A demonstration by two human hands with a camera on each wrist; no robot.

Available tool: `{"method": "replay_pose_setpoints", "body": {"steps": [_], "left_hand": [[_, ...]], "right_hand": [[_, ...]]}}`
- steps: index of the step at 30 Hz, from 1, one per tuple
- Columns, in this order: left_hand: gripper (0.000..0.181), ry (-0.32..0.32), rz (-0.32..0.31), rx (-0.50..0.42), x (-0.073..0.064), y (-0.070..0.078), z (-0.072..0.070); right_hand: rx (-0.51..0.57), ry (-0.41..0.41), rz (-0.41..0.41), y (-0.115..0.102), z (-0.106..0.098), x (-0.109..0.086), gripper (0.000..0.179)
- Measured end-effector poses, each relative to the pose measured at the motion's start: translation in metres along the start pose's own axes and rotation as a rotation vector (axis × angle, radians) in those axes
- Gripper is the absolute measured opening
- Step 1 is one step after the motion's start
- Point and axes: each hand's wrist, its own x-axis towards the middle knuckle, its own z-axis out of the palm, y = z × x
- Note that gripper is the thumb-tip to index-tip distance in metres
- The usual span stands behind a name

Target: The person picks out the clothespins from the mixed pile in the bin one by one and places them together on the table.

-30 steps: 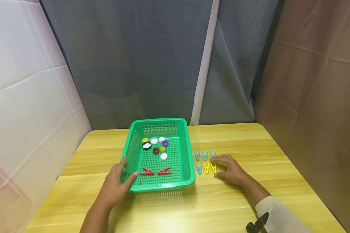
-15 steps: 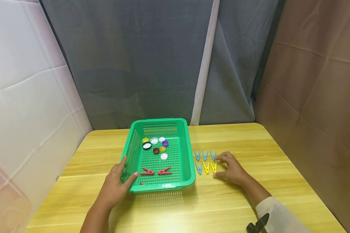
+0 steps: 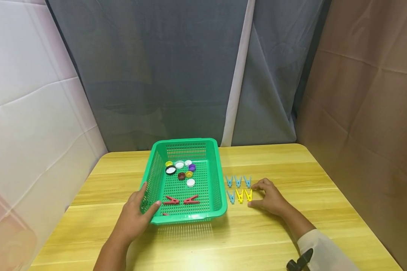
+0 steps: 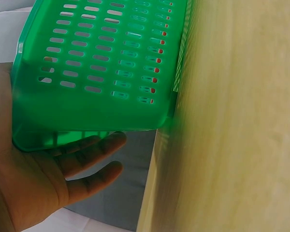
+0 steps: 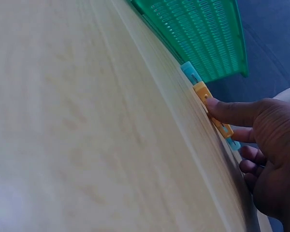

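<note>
My left hand (image 3: 133,216) holds the near left corner of a green plastic basket (image 3: 222,180), thumb over the front rim and index finger at the left rim. In the left wrist view its other fingers (image 4: 94,181) extend beside the basket wall. My right hand (image 3: 271,197) is at the rightmost yellow clothespin (image 3: 248,195), thumb at its near end and index finger by its far end. The right wrist view has the thumb on this clothespin (image 5: 203,92). A second yellow clothespin (image 3: 239,196) and several blue clothespins (image 3: 238,181) lie beside it in two rows.
Inside the basket are several bottle caps, including a white cap (image 3: 190,183) and a purple cap (image 3: 192,168), plus red clothespins (image 3: 191,200). A grey curtain (image 3: 176,75) hangs behind the wooden table (image 3: 274,241), with fabric on both sides.
My right index finger has drawn back to the right, uncovering more of the rightmost blue and yellow clothespins. My left hand and the basket have stayed in place.
</note>
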Motion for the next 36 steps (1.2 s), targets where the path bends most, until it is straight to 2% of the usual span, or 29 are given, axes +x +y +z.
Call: {"method": "replay_pose_setpoints", "body": {"steps": [12, 19, 23, 29, 36], "left_hand": [[0.09, -0.002, -0.004, -0.003, -0.001, -0.001, 0.0], [0.089, 0.004, 0.003, -0.004, 0.0, -0.001, -0.001], [0.089, 0.011, 0.015, -0.004, 0.001, -0.001, 0.0], [0.09, 0.003, 0.011, -0.007, 0.002, -0.001, 0.0], [0.09, 0.006, 0.001, -0.007, 0.001, -0.001, -0.001]], "right_hand": [[0.003, 0.007, 0.012, 0.001, -0.001, -0.001, 0.063], [0.152, -0.015, 0.036, -0.003, -0.01, 0.0, 0.071], [0.199, -0.005, 0.023, -0.014, -0.015, -0.001, 0.07], [0.196, 0.012, -0.01, -0.032, -0.019, 0.0, 0.065], [0.205, -0.025, -0.063, -0.06, -0.024, 0.01, 0.062]]}}
